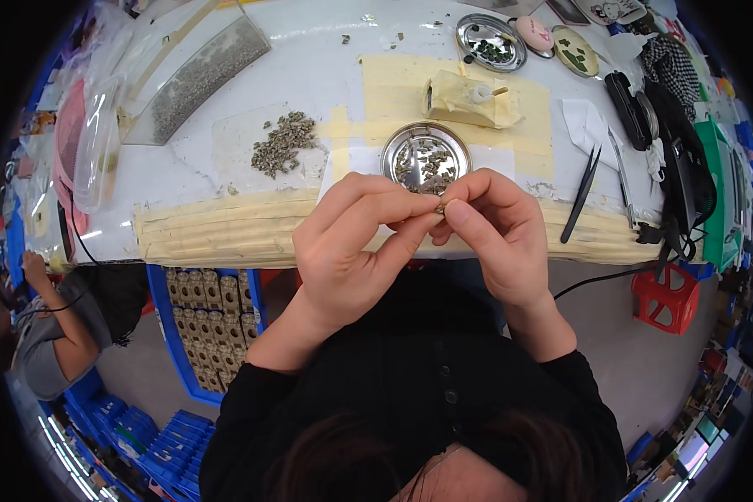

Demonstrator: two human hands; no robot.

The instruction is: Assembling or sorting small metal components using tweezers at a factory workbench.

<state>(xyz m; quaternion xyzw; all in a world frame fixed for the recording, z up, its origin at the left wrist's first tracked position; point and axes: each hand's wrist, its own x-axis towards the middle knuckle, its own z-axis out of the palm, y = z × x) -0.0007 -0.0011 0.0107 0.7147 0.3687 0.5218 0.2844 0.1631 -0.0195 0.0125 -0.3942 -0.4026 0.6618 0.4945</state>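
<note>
Over the front edge of the table, my left hand [351, 247] and my right hand [504, 238] meet fingertip to fingertip. Both pinch one tiny grey-brown piece [440, 207], mostly covered by the fingers, so its exact kind is unclear. Just beyond them stands a round metal dish [385, 153] with many similar small pieces in it. A loose heap of small grey-brown pieces [284, 144] lies on a clear sheet to the left. Black tweezers [583, 197] rest to the right of my right hand, beside a silver pair [622, 180].
A tape-wrapped block [453, 100] stands behind the dish. Farther right are a metal tray [468, 38] with dark green bits and a black case [627, 109]. At far left lies a bag of grey grains [209, 79]. Below sits a blue crate [176, 351]; another person's arm [67, 335] shows left.
</note>
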